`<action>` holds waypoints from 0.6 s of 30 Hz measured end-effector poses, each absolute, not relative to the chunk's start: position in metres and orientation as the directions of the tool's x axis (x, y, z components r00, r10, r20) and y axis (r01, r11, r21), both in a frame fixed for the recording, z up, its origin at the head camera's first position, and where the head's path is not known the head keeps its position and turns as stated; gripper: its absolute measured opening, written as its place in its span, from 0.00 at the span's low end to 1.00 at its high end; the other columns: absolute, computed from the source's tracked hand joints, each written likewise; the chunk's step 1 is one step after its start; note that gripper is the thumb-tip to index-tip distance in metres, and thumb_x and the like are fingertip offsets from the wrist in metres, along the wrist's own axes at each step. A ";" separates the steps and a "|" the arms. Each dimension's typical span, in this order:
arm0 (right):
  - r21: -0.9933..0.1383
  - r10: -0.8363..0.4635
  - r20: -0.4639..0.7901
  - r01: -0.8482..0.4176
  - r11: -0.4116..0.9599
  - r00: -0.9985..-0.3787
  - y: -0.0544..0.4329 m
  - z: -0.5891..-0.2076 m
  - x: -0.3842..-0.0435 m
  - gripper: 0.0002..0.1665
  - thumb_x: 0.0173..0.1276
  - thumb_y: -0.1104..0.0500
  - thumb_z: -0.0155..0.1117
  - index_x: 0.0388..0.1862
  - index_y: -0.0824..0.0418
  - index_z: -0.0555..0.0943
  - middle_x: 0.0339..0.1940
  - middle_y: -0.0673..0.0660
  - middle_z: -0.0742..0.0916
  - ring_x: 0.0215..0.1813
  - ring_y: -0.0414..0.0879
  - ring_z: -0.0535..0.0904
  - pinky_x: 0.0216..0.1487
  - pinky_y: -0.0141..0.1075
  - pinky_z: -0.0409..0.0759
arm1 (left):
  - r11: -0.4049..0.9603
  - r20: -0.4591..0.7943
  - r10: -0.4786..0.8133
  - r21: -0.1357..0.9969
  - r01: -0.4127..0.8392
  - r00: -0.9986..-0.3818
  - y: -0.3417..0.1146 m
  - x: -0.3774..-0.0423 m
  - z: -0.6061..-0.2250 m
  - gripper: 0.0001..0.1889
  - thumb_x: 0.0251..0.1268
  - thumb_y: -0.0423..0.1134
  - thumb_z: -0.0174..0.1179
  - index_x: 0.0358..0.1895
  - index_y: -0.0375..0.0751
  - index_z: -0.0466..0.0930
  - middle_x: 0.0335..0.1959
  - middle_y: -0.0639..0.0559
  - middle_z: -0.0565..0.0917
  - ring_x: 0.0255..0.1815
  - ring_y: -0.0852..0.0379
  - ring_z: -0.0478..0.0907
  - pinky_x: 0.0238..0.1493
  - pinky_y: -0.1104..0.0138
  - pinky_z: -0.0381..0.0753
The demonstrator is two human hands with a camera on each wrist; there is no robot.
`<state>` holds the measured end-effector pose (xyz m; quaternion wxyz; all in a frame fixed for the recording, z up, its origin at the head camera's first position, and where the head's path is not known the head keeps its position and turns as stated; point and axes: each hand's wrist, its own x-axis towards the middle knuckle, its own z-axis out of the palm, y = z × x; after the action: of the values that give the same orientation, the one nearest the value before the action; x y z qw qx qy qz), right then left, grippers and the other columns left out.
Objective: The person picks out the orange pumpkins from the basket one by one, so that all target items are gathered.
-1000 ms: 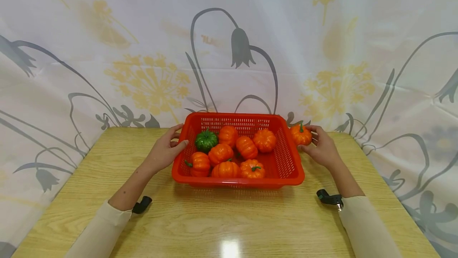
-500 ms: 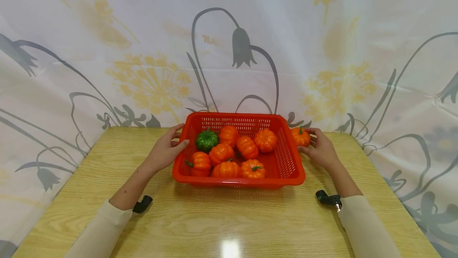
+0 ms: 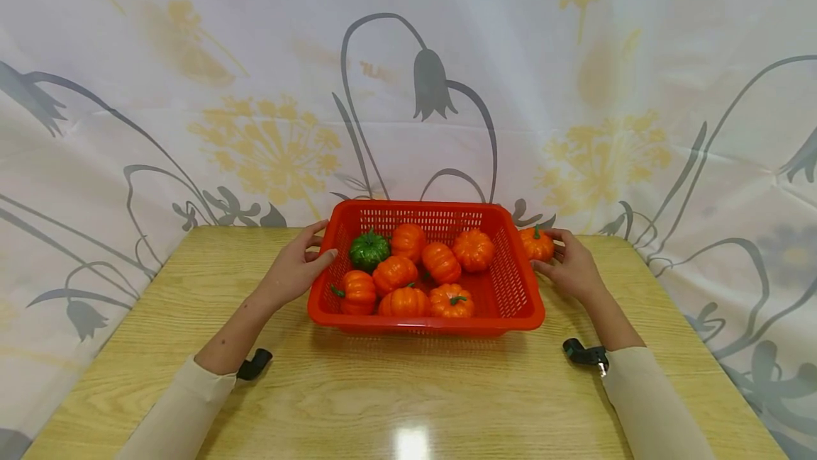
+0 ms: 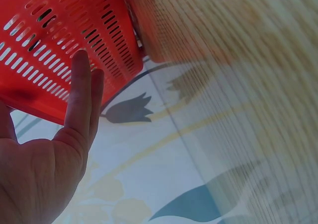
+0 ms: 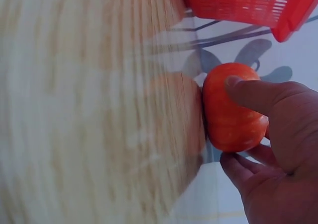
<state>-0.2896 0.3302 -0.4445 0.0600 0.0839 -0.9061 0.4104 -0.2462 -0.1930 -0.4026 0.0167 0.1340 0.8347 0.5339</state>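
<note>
Basket [image 3: 421, 323]: red, slotted, set level on the table [image 3: 408, 382], its long side toward the person, so both ends fall within reach, one for each hand.
Green pumpkin [image 3: 368, 252]: inside, in the basket's back left corner.
Orange pumpkins [image 3: 474, 251]: seven inside the basket, bunched mostly at its left and middle, one toward the back right; some lie on their sides, seemingly dropped in without order.
Loose pumpkin [image 3: 537, 244]: orange, outside the basket, just beside its right end toward the back; stem up, apparently resting on the table. Whether it touches the basket wall I cannot tell.
Right hand [image 3: 573, 265]: to the right of the basket, grasping the loose pumpkin, thumb on one side and fingers on the other, spread about as wide as the fruit; a side hold like this probably stops it rolling.
Left hand [image 3: 298, 265]: at the basket's left end, not clenched; the thumb lies at the rim, the fingers reach nearly straight along the outer wall, likely to steady it. How firmly they press cannot be told.
Backdrop [image 3: 268, 56]: flower-printed cloth behind the basket.
</note>
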 end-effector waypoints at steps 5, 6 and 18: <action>-0.701 -0.120 0.207 -0.233 0.674 -0.971 0.332 -0.438 -0.289 0.45 0.69 0.63 0.76 0.76 0.77 0.63 0.75 0.80 0.70 0.75 0.78 0.68 0.74 0.64 0.69 | 0.392 0.115 0.240 0.897 0.204 -0.964 -0.193 -0.246 -0.403 0.36 0.82 0.38 0.57 0.86 0.39 0.53 0.69 0.29 0.75 0.62 0.33 0.83 0.50 0.49 0.91; -0.695 -0.124 0.218 -0.243 0.676 -0.968 0.332 -0.436 -0.288 0.45 0.69 0.63 0.76 0.76 0.78 0.63 0.75 0.80 0.70 0.76 0.77 0.67 0.74 0.64 0.69 | 0.392 0.115 0.240 0.897 0.204 -0.964 -0.193 -0.247 -0.403 0.36 0.82 0.38 0.57 0.86 0.39 0.53 0.69 0.29 0.75 0.62 0.33 0.83 0.50 0.49 0.91; -0.629 -0.198 0.341 -0.380 0.678 -0.919 0.323 -0.400 -0.273 0.40 0.74 0.62 0.72 0.75 0.79 0.65 0.72 0.79 0.72 0.74 0.76 0.67 0.73 0.67 0.67 | 0.388 0.115 0.243 0.898 0.205 -0.963 -0.193 -0.246 -0.403 0.36 0.82 0.38 0.57 0.86 0.39 0.53 0.69 0.29 0.75 0.62 0.33 0.83 0.50 0.50 0.91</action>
<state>-0.2730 0.3234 -0.4002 0.1235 0.1592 -0.9076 0.3682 -0.2464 -0.1932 -0.4028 0.0175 0.1344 0.8329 0.5365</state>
